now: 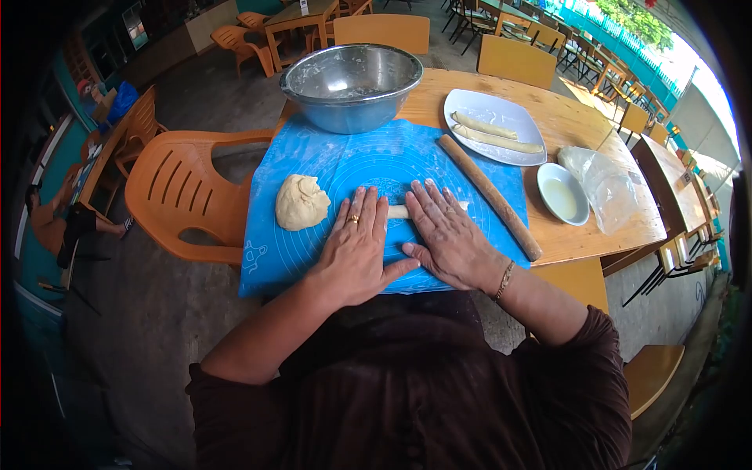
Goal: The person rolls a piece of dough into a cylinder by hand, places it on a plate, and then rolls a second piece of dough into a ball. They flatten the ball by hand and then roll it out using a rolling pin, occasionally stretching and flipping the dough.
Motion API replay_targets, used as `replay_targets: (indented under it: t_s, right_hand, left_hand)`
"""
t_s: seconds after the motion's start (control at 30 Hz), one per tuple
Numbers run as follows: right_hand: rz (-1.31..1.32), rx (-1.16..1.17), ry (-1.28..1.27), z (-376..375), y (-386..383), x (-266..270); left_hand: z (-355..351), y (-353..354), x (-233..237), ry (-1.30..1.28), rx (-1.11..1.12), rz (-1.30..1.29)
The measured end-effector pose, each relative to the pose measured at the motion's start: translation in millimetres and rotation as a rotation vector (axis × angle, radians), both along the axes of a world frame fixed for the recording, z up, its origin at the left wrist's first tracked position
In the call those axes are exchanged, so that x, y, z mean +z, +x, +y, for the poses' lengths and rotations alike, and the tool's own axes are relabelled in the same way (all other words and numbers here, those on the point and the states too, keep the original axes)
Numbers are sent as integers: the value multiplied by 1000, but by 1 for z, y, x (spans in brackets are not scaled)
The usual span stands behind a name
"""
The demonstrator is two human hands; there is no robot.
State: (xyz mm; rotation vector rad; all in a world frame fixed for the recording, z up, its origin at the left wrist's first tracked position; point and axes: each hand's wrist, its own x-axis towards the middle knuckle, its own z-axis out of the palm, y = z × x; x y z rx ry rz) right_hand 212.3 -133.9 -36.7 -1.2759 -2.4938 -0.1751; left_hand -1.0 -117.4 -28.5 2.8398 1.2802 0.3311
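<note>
My left hand (356, 247) and my right hand (446, 235) lie flat, fingers stretched forward, over a thin roll of dough (398, 212). Most of the roll is hidden under the palms; a short piece shows between the hands and a tip beyond my right fingers. Beneath everything is a blue pastry mat (274, 258) printed with white circles. Left of my left hand sits a larger lump of dough (301, 203). A wooden rolling pin (489, 197) lies slanted to the right of my right hand. Flour dusts my fingers.
Behind the mat stands a metal mixing bowl (352, 113). A white plate (501, 106) carries dough strips (497, 139). At right are a small bowl of liquid (562, 197) and a plastic bag (615, 188). An orange chair (184, 188) touches the table's left side. A person (59, 219) sits far left.
</note>
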Motion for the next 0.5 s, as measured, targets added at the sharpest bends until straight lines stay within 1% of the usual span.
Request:
replay_targets:
  t_s: [0.07, 0.13, 0.17, 0.2, 0.27, 0.3, 0.33, 0.37, 0.4, 0.43, 0.5]
  right_hand:
    - [-3, 6, -41, -21, 0, 10]
    - [-29, 52, -129, -36, 2, 18]
    - [23, 65, -151, -43, 4, 20]
    - [22, 67, -150, -45, 9, 23]
    - [150, 106, -299, -50, 19, 30]
    - [246, 77, -313, -49, 22, 35]
    - [245, 80, -315, -42, 23, 39]
    - [252, 16, -259, -34, 25, 43]
    - [258, -49, -201, -27, 26, 48]
    - [257, -48, -197, -15, 26, 47]
    - [255, -93, -145, 10, 21, 32]
  left_hand:
    - [-20, -9, 1, 43, -33, -1]
    - [-35, -19, 3, -22, -100, -25]
    - [-42, -23, 7, -3, -114, -67]
    - [-44, -28, 13, -1, -112, -67]
    - [-44, -37, 26, -137, -174, -96]
    - [-39, -40, 30, -139, -171, -96]
    - [-30, -41, 36, -145, -142, -238]
    - [-20, -41, 42, -147, -113, -379]
    - [-8, -36, 46, -145, -112, -379]
    - [7, -28, 45, -112, -117, -416]
    - [28, -8, 33, -73, -129, -451]
